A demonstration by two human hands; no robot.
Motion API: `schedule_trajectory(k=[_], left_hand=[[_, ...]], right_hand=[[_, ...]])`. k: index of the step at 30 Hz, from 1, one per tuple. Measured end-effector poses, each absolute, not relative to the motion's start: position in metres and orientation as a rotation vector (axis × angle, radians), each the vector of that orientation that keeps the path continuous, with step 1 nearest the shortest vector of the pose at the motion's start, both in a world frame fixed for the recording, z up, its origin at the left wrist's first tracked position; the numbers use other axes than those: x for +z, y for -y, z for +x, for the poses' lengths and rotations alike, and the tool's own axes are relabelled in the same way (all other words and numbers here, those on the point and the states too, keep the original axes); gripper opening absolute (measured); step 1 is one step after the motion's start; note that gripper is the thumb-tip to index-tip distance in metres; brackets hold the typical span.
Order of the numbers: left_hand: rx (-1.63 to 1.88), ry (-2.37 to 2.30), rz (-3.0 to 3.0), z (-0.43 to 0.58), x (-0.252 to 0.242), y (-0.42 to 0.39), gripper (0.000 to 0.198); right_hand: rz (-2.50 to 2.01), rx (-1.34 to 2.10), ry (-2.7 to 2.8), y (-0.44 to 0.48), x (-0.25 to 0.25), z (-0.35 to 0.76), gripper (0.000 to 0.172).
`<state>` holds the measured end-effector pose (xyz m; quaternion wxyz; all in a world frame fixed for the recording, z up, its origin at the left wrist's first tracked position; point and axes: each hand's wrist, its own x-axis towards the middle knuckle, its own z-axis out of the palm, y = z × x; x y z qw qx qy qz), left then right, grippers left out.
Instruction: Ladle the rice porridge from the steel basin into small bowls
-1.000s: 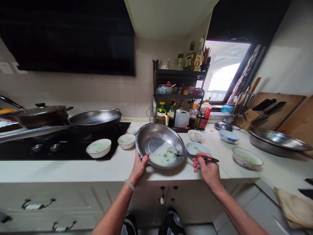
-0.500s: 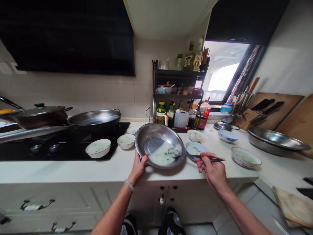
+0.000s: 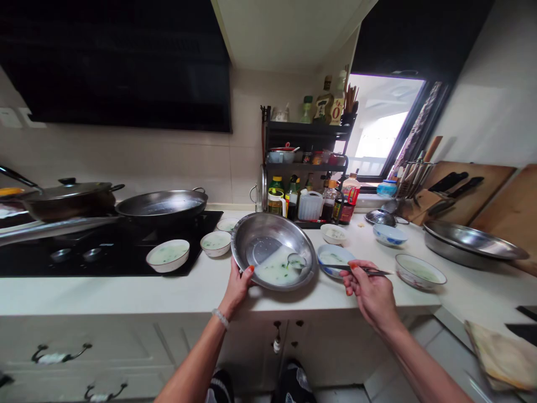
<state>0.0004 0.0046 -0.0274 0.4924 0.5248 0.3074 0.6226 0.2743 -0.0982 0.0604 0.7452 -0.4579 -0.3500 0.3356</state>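
At the front edge of the white countertop (image 3: 104, 298), a round, shiny stainless-steel basin (image 3: 262, 232) sits tilted toward the person and to the right, its pale soup with green flecks (image 3: 272, 273) pooled on the low side. Whether its base touches the countertop, I cannot tell.

The left hand (image 3: 240, 284) is clamped on the basin's near-left rim, thumb on top, the other fingers mostly hidden. The right hand (image 3: 374, 294) is closed around the slim dark handle of a metal ladle (image 3: 334, 267). The ladle's cup lies in the soup to the left of the right hand; its long axis runs nearly level from left to right, across the basin's right rim. The right hand is nearer the handle's free end, while the left hand is across the basin from the cup.

Edges sit close. A blue-and-white bowl of soup (image 3: 328, 273) stands just beside the basin's right rim, with the handle passing across it in view. Beyond the handle's end, a white flower-patterned bowl (image 3: 413, 282) limits room rightward. Leftward, a small white dark-rimmed bowl (image 3: 216, 253) nearly meets the basin; behind stands a black tiered rack (image 3: 309, 167) of bottles. Forward, a strip of countertop separates the basin from the front edge.
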Motion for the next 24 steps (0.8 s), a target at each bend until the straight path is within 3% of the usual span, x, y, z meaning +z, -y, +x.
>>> schedule_trajectory(k=[12, 17, 24], left_hand=[[1.45, -0.707, 1.2, 0.0, -0.025, -0.003, 0.086], [1.465, -0.71, 1.21, 0.001, -0.024, -0.003, 0.087], [1.459, -0.712, 1.242, 0.0, -0.022, -0.002, 0.086]], right_hand=[[-1.009, 0.562, 0.674, 0.111, 0.1, 0.321, 0.036], [-1.099, 0.406, 0.793, 0.115, 0.086, 0.343, 0.033], [-1.289, 0.0, 1.475, 0.132, 0.05, 0.354, 0.019]])
